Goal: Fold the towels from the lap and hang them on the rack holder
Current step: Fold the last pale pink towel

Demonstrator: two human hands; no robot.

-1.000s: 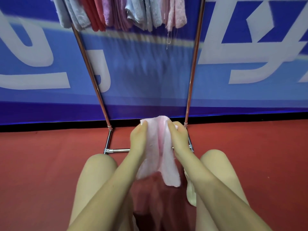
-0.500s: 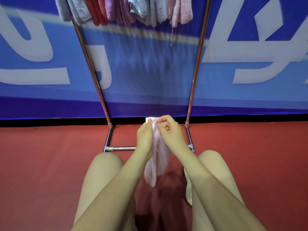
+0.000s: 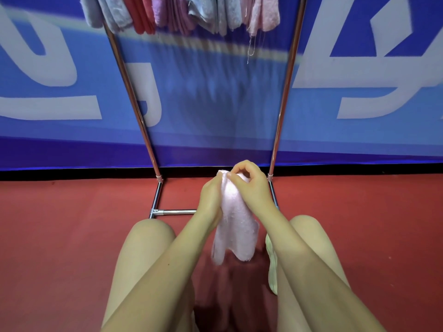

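Red floor (image 3: 60,236); both hands' grip pinches pink towel (image 3: 236,226).

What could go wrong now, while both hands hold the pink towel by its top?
1. The left hand and right hand pinch only the top of the pink towel; its hanging halves look uneven, so the fold may come out crooked.
2. The hanging towels look crowded on the rack, so free space may be tight.

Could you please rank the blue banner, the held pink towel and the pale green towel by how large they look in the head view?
1. Blue banner
2. Pink towel
3. Green towel, though it is partly hidden behind the right arm.
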